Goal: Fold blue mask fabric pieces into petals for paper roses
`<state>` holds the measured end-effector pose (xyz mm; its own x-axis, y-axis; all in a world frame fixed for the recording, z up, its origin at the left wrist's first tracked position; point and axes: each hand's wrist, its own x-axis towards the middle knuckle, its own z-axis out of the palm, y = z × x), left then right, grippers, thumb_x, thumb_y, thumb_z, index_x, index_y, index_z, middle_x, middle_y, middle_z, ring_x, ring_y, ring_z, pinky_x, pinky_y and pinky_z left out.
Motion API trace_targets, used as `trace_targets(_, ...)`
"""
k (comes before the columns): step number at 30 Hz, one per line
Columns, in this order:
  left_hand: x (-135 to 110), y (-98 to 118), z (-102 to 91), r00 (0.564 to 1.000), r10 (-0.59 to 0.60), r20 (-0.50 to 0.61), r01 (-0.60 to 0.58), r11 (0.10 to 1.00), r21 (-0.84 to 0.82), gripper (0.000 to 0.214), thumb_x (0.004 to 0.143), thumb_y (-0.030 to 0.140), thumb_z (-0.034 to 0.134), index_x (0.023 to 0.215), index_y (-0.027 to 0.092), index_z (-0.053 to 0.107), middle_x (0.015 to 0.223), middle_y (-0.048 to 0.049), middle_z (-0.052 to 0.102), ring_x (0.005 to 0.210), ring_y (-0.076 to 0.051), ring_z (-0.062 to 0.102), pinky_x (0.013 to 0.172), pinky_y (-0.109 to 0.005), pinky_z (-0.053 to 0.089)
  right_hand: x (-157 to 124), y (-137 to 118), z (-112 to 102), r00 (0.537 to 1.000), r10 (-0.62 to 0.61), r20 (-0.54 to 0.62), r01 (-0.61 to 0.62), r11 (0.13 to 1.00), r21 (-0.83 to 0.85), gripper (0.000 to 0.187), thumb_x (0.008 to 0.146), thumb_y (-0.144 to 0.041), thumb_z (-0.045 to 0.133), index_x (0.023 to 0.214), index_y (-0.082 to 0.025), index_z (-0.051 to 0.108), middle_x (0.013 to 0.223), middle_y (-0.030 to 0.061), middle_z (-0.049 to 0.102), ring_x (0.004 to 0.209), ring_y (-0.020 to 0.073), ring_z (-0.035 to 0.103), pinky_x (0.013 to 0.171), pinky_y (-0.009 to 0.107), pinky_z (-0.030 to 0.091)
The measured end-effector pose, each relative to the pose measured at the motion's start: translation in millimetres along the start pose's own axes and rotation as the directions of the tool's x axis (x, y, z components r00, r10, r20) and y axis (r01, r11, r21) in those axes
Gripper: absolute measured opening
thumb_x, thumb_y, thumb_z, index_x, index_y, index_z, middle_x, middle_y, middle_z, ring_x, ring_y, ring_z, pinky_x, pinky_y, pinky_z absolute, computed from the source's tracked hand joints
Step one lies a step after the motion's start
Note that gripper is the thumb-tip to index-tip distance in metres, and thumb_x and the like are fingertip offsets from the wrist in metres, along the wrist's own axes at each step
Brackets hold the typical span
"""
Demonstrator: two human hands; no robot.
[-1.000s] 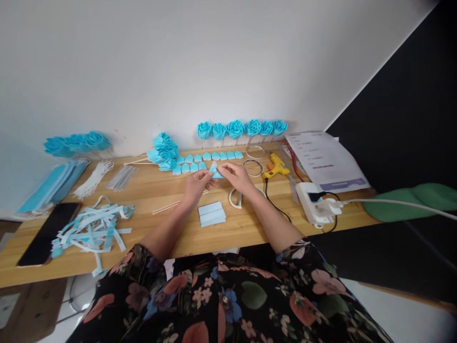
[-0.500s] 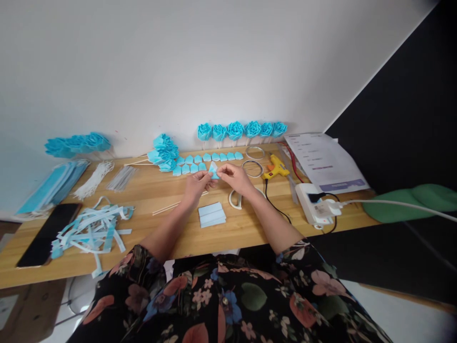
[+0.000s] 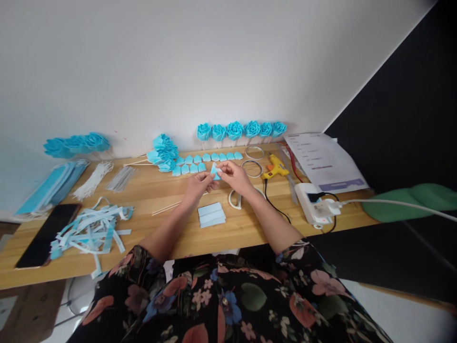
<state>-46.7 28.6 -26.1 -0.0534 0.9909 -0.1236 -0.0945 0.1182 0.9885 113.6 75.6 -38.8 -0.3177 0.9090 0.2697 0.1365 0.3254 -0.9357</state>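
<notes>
A small blue piece [image 3: 214,172] is held in the air above the table [image 3: 243,233], between the two hands and in contact with both. It lies to the right of the left hand's fingertips and to the left of the right hand's, so neither hand is clearly nearer. Its tip is pointed away from the wearer, and its longer axis seems to run that way too, across the line joining the hands; since much of it is covered by fingers, its full shape cannot be told.

By the left hand [image 3: 198,186] the lower left side is pinched between thumb and forefinger, with the other fingers curled below. By the right hand [image 3: 233,174] the right side is gripped near the tip, thumb and fingers brought together, and a pale edge is shown there. No gap is seen at either pinch, and nothing else can be made out in either hand.

Just beyond the left hand, the front row [image 3: 193,168] of blue folds is laid out; the back row [image 3: 214,156] is extended past the right hand's fingers. Nearer the wearer than both hands, sheets [image 3: 212,215] are stacked between the forearms. To the right of the right hand, a glue gun [image 3: 276,166] is placed well apart from the piece. Thin sticks [image 3: 166,208] are set to the left of the left wrist.
</notes>
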Motion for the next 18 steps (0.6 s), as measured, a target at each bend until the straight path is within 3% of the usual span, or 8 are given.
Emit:
trace_targets(11, 0.6, -1.4, 0.4, 1.0, 0.009, 0.006, -0.009, 0.999, 0.048, 0.034, 0.069, 0.047, 0.078, 0.068, 0.016, 0.064, 0.064, -0.0043, 0.069, 0.052, -0.011, 0.057, 0.049, -0.023, 0.04, -0.4, -2.5, -3.1, 0.996, 0.009, 0.091, -0.013, 0.999, 0.052, 0.041, 0.082, -0.036, 0.065, 0.121, -0.023, 0.062, 0.078, -0.0028, 0.064, 0.068, 0.0138, 0.057, 0.066, 0.027, 0.044)
trace_targets(18, -0.4, 0.3, 0.6, 0.999, 0.028, 0.022, -0.028, 0.999, 0.032, 0.032, 0.067, 0.044, 0.079, 0.073, 0.017, 0.063, 0.068, -0.0035, 0.071, 0.054, -0.011, 0.058, 0.049, -0.022, 0.041, 1.2, -5.1, -3.5, 0.999, 0.03, 0.018, -0.032, 0.993, 0.113, 0.052, 0.079, -0.036, 0.066, 0.129, -0.022, 0.059, 0.079, -0.0023, 0.064, 0.064, 0.0129, 0.054, 0.063, 0.027, 0.042)
